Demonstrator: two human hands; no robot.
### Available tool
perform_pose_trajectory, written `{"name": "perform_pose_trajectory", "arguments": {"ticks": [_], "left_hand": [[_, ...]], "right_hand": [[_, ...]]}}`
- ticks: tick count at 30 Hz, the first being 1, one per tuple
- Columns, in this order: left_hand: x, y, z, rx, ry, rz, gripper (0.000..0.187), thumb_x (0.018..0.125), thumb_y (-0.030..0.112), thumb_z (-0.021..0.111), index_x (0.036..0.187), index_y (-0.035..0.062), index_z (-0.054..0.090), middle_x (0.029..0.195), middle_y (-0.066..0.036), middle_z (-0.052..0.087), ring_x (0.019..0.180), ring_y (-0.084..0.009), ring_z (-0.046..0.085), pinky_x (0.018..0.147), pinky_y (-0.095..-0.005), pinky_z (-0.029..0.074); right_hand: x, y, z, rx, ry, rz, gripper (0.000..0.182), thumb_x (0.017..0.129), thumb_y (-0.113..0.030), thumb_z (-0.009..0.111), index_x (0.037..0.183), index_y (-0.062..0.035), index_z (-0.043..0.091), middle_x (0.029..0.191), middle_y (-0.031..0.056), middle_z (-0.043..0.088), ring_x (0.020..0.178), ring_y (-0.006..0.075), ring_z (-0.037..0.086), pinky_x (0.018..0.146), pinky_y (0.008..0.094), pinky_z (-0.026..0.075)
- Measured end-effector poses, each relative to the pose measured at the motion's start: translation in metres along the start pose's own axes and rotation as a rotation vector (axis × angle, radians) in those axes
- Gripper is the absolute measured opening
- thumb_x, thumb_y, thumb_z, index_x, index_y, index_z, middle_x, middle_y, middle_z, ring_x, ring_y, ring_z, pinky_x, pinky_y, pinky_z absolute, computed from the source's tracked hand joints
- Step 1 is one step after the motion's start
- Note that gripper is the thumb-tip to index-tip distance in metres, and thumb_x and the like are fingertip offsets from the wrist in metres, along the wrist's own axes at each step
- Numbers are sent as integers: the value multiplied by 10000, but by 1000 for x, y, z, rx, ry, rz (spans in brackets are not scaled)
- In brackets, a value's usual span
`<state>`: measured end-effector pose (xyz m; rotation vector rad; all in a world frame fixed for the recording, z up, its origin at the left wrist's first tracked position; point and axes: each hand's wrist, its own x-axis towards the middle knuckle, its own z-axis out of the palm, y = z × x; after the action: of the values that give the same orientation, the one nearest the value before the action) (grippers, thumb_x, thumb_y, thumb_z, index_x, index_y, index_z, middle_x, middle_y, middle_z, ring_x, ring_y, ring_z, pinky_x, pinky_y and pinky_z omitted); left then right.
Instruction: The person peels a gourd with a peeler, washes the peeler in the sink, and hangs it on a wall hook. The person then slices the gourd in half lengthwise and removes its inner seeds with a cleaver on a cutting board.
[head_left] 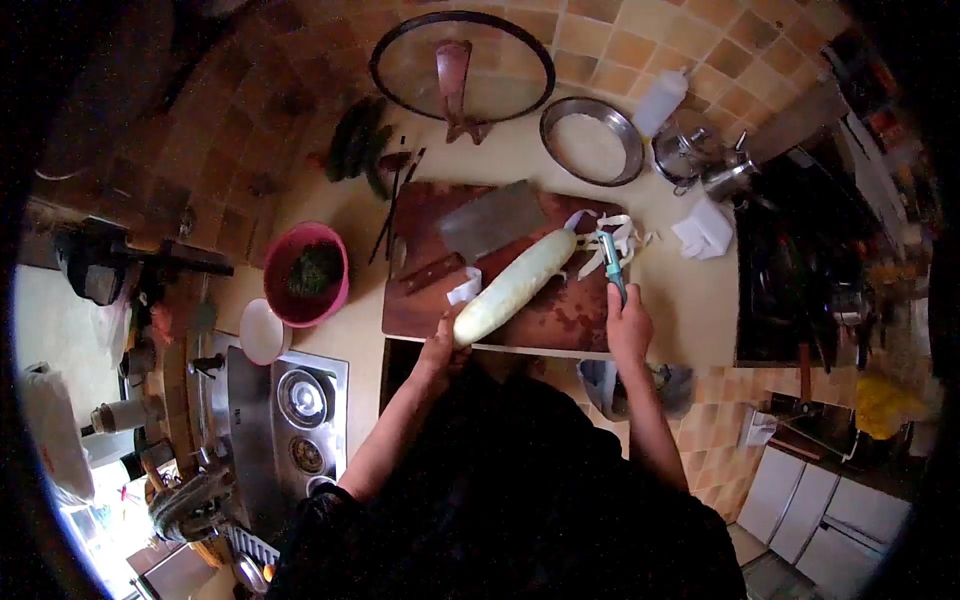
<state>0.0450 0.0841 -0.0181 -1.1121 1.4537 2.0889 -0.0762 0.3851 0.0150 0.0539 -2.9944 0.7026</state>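
Observation:
A long pale, peeled vegetable (516,286) lies diagonally over the wooden cutting board (570,322). My left hand (440,350) is closed round its lower left end. In my right hand (628,322) is a teal-handled peeler (611,262), its head beside the vegetable's upper right end. Pale peel strips (622,236) lie around the peeler's head at the board's right edge. Behind the vegetable a cleaver (490,220) rests flat on the board. A small white scrap (464,288) sits near the cleaver's handle.
Left of the board stand a pink bowl (335,296) with greens and a white bowl (262,332), above a steel sink (343,385). Behind are dark green vegetables (350,143), chopsticks (385,225), a glass lid (500,75) and a metal pan (631,165). A black stove (785,270) is at right.

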Motion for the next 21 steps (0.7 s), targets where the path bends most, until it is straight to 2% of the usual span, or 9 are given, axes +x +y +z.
{"name": "perform_pose_trajectory", "arguments": {"ticks": [2, 4, 6, 9, 12, 15, 17, 18, 21], "left_hand": [[-10, -1, 7, 1, 13, 17, 682, 949, 737, 394, 1019, 108, 648, 628, -15, 540, 489, -111, 467, 423, -267, 306], [-12, -2, 16, -4, 20, 81, 662, 977, 704, 361, 1083, 110, 632, 597, -12, 505, 437, -110, 402, 396, -292, 265], [-4, -6, 12, 43, 35, 44, 683, 977, 710, 356, 1017, 98, 655, 635, -19, 548, 488, -126, 490, 425, -280, 325], [-2, -5, 10, 146, 74, 45, 715, 1003, 680, 321, 976, 64, 683, 642, -39, 579, 522, -152, 552, 447, -291, 377], [-6, 0, 15, 263, 173, 194, 758, 1026, 646, 279, 965, 18, 700, 620, -69, 585, 536, -172, 573, 465, -323, 407], [-4, -15, 14, 385, 254, 521, 788, 1033, 634, 259, 985, -12, 708, 605, -97, 590, 548, -190, 593, 500, -357, 443], [3, -26, 9, 456, 274, 674, 792, 1035, 629, 251, 1006, -14, 711, 599, -108, 597, 558, -204, 608, 527, -371, 465], [5, -28, 4, 486, 276, 695, 788, 1036, 625, 246, 1015, -10, 712, 598, -110, 602, 564, -212, 615, 540, -375, 474], [10, -23, 1, 533, 296, 663, 787, 1035, 626, 234, 1034, 0, 712, 595, -115, 610, 583, -240, 635, 580, -389, 496]], "right_hand": [[-23, -42, -8, 154, 39, -89, 346, 1012, -411, 537, 971, -68, 546, 744, 205, 634, 702, 433, 633, 617, 538, 475], [-51, -60, 3, 247, -213, -127, 333, 1004, -399, 561, 928, -75, 549, 750, 194, 635, 672, 414, 632, 572, 517, 468], [-68, -95, -7, 197, -227, -417, 326, 993, -398, 585, 926, -81, 542, 729, 186, 631, 608, 381, 629, 507, 495, 466], [-77, -110, -1, 25, -282, -483, 262, 961, -340, 651, 913, -101, 556, 611, 133, 606, 507, 358, 605, 444, 472, 448], [-56, -82, 18, 5, -82, -511, 319, 982, -418, 596, 954, -107, 528, 555, 118, 591, 470, 331, 615, 423, 453, 473], [-3, -28, 36, -101, -65, -216, 345, 1017, -459, 506, 999, -115, 535, 582, 142, 622, 482, 369, 619, 428, 502, 463], [31, 12, 37, -120, -56, -66, 404, 1033, -461, 458, 1095, -78, 568, 693, 212, 664, 632, 436, 654, 562, 562, 492], [42, 30, 37, -16, -49, -52, 446, 1044, -468, 417, 1155, -59, 556, 739, 230, 676, 694, 456, 660, 617, 578, 496], [55, 31, 5, -199, -29, 88, 447, 1049, -454, 413, 1156, -40, 543, 777, 244, 682, 719, 469, 657, 617, 577, 484]]}}
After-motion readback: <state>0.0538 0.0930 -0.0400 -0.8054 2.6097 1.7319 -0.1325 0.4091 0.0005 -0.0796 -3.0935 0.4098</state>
